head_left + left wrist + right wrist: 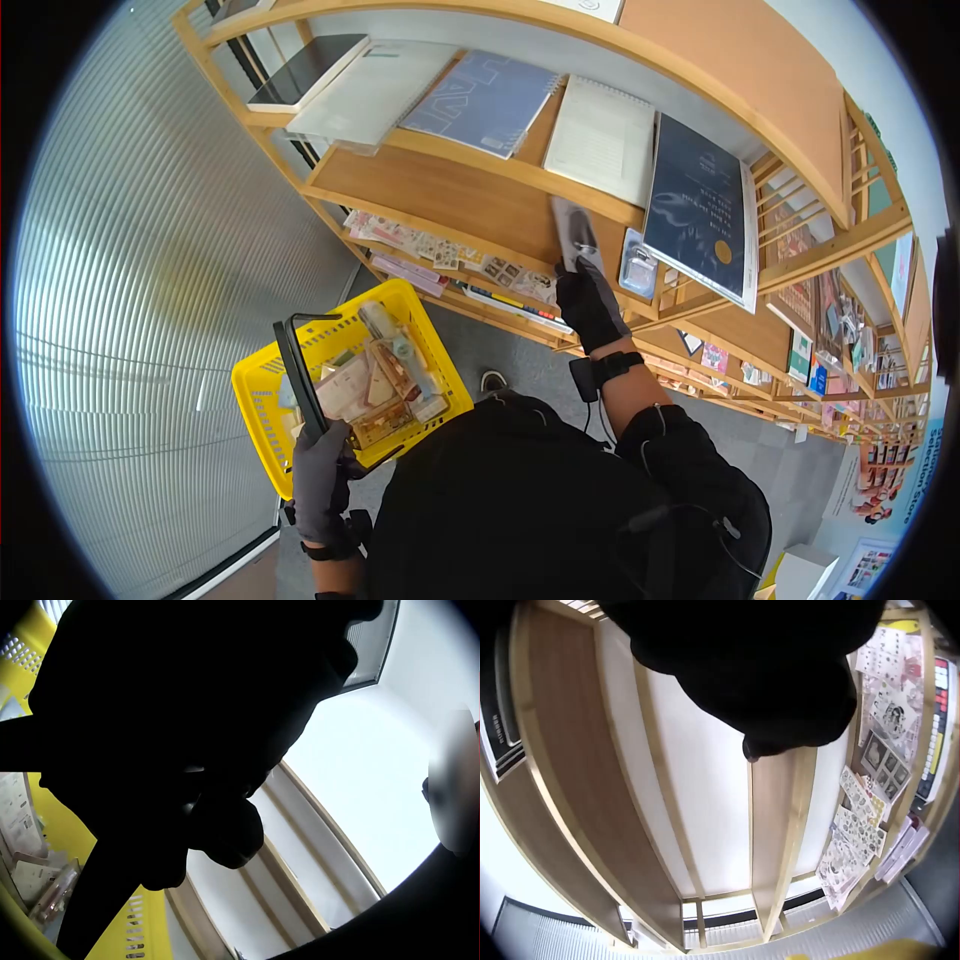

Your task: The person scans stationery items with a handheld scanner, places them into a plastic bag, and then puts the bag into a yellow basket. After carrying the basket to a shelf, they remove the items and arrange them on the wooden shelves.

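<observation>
The left hand (322, 480), in a grey and black glove, grips the black handle (292, 375) of a yellow basket (262, 425). Clear-wrapped packets (375, 385) fill much of the basket. In the left wrist view that hand (202, 720) is a dark shape over the handle, beside the yellow basket wall (142, 922). At the shelf, the gloved right hand (592, 305) pinches a thin, pale, shiny packet (575, 225) above the wooden board (460, 195). The right wrist view shows the right hand (780, 682) only as a dark outline; its fingers are hard to make out there.
Notebooks (482, 100) and a dark blue pad (700, 210) lie on the upper shelf. A small blister pack (638, 265) hangs or stands right of the right hand. Sticker sheets (430, 245) lie one level lower. A ribbed translucent wall (150, 300) is at the left.
</observation>
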Tool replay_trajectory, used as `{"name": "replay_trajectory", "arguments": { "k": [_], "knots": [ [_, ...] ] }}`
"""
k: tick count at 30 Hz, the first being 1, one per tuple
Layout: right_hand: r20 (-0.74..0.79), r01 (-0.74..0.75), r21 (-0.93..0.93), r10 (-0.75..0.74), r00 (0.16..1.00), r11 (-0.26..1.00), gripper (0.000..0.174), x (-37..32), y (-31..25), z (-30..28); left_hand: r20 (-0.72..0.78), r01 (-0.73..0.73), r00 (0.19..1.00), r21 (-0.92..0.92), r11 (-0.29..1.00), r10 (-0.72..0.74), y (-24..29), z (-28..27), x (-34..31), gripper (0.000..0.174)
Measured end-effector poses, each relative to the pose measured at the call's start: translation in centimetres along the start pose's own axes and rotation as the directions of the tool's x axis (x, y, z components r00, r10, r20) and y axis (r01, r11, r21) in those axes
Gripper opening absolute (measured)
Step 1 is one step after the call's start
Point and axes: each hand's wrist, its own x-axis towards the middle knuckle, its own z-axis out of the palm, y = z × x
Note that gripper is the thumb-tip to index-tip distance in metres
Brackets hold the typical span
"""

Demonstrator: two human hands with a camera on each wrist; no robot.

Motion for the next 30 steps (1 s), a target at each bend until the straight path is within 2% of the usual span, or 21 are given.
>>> {"name": "replay_trajectory", "arguments": {
  "k": [1, 2, 3, 4, 5, 6, 7, 11, 13, 14, 15, 16, 17, 19, 20, 21, 23, 24, 26, 27, 30],
  "knots": [
    [0.000, -0.002, 0.002, 0.002, 1.000, 1.000, 0.024, 0.6, -0.4, 0.0, -0.003, 0.000, 1.000, 0.002, 1.000, 0.000, 0.2, 0.6, 0.3, 0.013],
    [-0.006, 0.178, -0.384, -0.195, 0.981, 0.906, 0.024, 0.8, -0.5, 0.3, -0.011, -0.002, 1.000, 0.008, 1.000, 0.003, 0.3, 1.0, 0.5, 0.013],
    [0.061, 0.302, -0.705, -0.368, 0.928, 0.642, 0.024, 0.7, -0.2, 0.6, -0.021, -0.002, 1.000, 0.016, 1.000, 0.003, 0.3, 1.1, 0.6, 0.014],
    [0.191, 0.350, -0.900, -0.487, 0.852, 0.259, 0.025, 0.2, 0.2, 1.4, -0.032, -0.002, 0.999, 0.026, 1.000, 0.003, 0.4, 1.0, 0.7, 0.014],
    [0.185, 0.344, -0.900, -0.481, 0.857, 0.268, 0.025, -0.2, 0.3, 2.3, -0.041, 0.003, 0.999, 0.032, 0.999, -0.001, 0.6, 0.9, 1.1, 0.014],
    [-0.072, 0.332, -0.576, -0.451, 0.890, 0.747, 0.022, -0.9, 0.6, 4.3, -0.003, -0.015, 1.000, 0.039, 0.999, 0.016, 0.8, 0.8, 1.7, 0.015],
    [-0.277, 0.260, -0.039, -0.261, 0.925, 0.965, 0.023, -1.6, 2.0, 6.2, 0.020, -0.028, 0.999, 0.048, 0.998, 0.027, 1.1, 0.2, 2.2, 0.016],
    [-0.177, 0.143, -0.023, -0.145, 0.973, 0.989, 0.022, -4.0, 7.1, 7.4, 0.025, 0.009, 1.000, 0.090, 0.996, -0.011, 2.1, -1.3, 3.5, 0.018],
    [0.121, -0.003, -0.172, 0.024, 0.992, 0.985, 0.028, -3.4, 9.7, 8.4, 0.049, 0.022, 0.998, 0.070, 0.997, -0.025, 2.5, -2.4, 3.9, 0.019],
    [0.263, -0.052, -0.259, 0.122, 0.957, 0.964, 0.033, -3.7, 11.0, 10.3, 0.079, 0.014, 0.997, 0.078, 0.997, -0.021, 2.6, -2.8, 4.0, 0.018],
    [0.265, -0.062, -0.261, 0.134, 0.955, 0.963, 0.033, -4.3, 12.4, 12.2, 0.113, 0.006, 0.993, 0.086, 0.996, -0.015, 2.8, -3.2, 4.2, 0.017],
    [0.192, -0.011, -0.581, 0.150, 0.970, 0.814, 0.035, -6.1, 14.6, 17.8, 0.151, -0.005, 0.989, 0.094, 0.996, -0.010, 2.9, -3.5, 4.3, 0.016],
    [0.122, 0.026, -0.829, 0.136, 0.983, 0.559, 0.038, -7.1, 16.8, 21.4, 0.147, -0.005, 0.989, 0.091, 0.996, -0.008, 3.1, -3.7, 4.3, 0.016],
    [0.344, 0.310, -0.939, 0.413, 0.843, 0.149, 0.042, -5.2, 20.3, 23.0, 0.182, -0.023, 0.983, 0.114, 0.993, 0.002, 3.8, -4.0, 4.2, 0.019],
    [0.412, 0.516, -0.850, 0.476, 0.777, -0.108, 0.038, -4.6, 22.1, 23.8, 0.200, -0.032, 0.980, 0.124, 0.992, 0.007, 4.1, -4.2, 4.1, 0.021],
    [0.445, 0.678, -0.653, 0.554, 0.704, -0.337, 0.034, -4.3, 24.0, 24.6, 0.200, -0.036, 0.980, 0.118, 0.992, 0.012, 4.3, -4.3, 4.1, 0.021],
    [0.299, 0.638, -0.359, 0.563, 0.770, -0.682, 0.031, -3.3, 29.3, 25.5, 0.260, -0.051, 0.966, 0.148, 0.988, 0.011, 4.6, -4.6, 4.1, 0.021],
    [0.301, 0.641, -0.351, 0.566, 0.768, -0.683, 0.031, -1.8, 31.4, 24.7, 0.289, -0.061, 0.957, 0.162, 0.985, 0.012, 4.8, -4.7, 4.1, 0.022],
    [0.189, 0.669, 0.015, 0.659, 0.728, -0.743, 0.031, 2.4, 35.0, 22.2, 0.306, -0.087, 0.952, 0.176, 0.980, 0.030, 4.9, -5.0, 4.3, 0.020],
    [0.190, 0.671, 0.023, 0.662, 0.725, -0.741, 0.031, 4.2, 36.2, 20.8, 0.323, -0.109, 0.946, 0.196, 0.974, 0.041, 4.9, -5.2, 4.5, 0.018],
    [-0.026, 0.665, 0.102, 0.666, 0.745, -0.740, 0.031, 8.0, 38.9, 17.7, 0.343, -0.143, 0.937, 0.206, 0.968, 0.066, 4.6, -6.0, 5.2, 0.017]
  ]
}}
